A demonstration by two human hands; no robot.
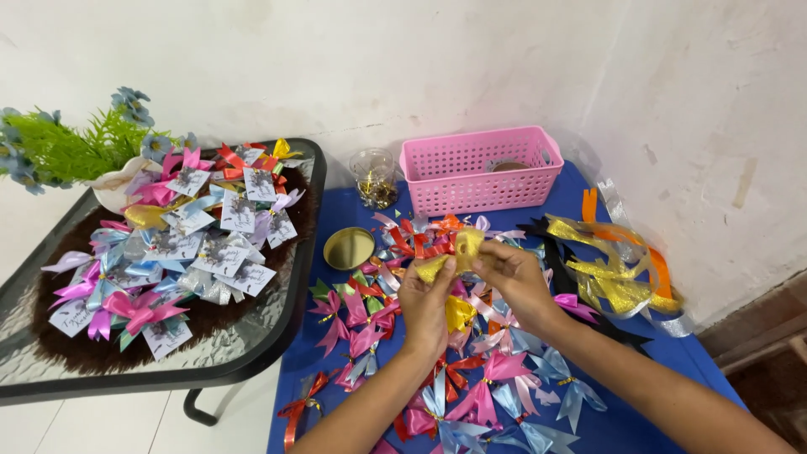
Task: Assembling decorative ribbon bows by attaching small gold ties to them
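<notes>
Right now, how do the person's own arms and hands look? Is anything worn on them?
Both forearms are bare as far as the picture shows: no sleeve comes into view. The left hand and the right hand wear no gloves. I see no watch, bracelet or ring, though the fingers are small in this view, so a thin ring could be missed. No marks or bandages show.

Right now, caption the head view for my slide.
Left hand and right hand hold a yellow ribbon bow above scattered bows on a blue table.
</notes>
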